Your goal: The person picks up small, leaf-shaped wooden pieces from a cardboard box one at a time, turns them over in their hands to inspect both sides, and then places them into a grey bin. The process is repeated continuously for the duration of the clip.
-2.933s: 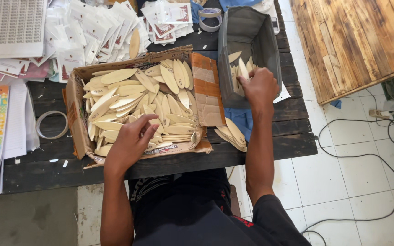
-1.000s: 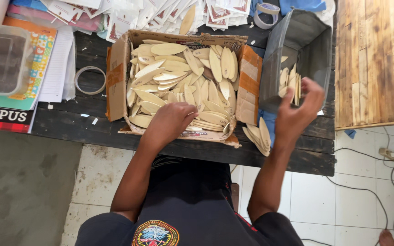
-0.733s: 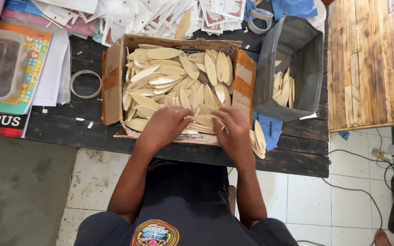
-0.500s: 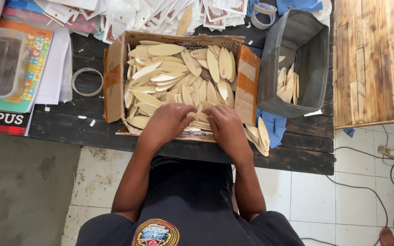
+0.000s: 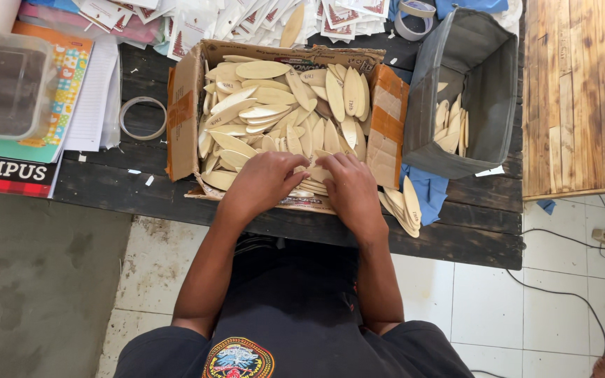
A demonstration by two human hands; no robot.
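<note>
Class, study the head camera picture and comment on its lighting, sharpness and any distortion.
Head view: even, soft daylight with no harsh glare; the wooden pieces in the cardboard box are sharp, as are the left hand and right hand; faint shadow inside the grey bin; the wide lens makes the table edge slant slightly.

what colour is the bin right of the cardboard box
Grey bin, seen best in the head view, holding pale wooden pieces.

Pale tan wooden ovals point(image 5: 260, 112), brown cardboard box point(image 5: 183, 112), seemingly grey bin point(image 5: 488, 91)
</note>
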